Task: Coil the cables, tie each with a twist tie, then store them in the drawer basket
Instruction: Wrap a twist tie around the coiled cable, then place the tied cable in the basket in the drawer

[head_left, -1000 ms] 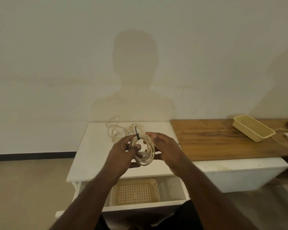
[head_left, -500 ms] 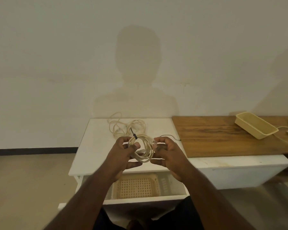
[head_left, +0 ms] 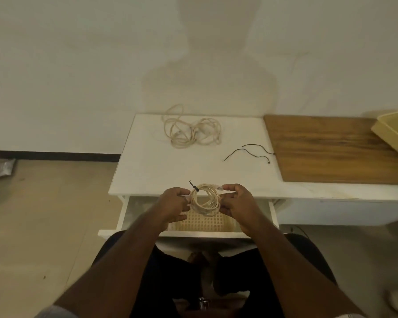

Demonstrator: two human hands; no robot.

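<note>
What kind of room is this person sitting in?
Probably a plain, sparsely furnished room at home or in a small workspace; hard to say more. A bare cream wall backs a low white cabinet with an open drawer, beside a brown wooden tabletop, on a beige floor.

Pale wall point(head_left: 78, 65) bearing a soft shadow (head and shoulders); dark baseboard point(head_left: 51, 154); tan floor point(head_left: 44, 226); white tabletop point(head_left: 147, 168) abutting a wooden tabletop point(head_left: 331, 157).
</note>
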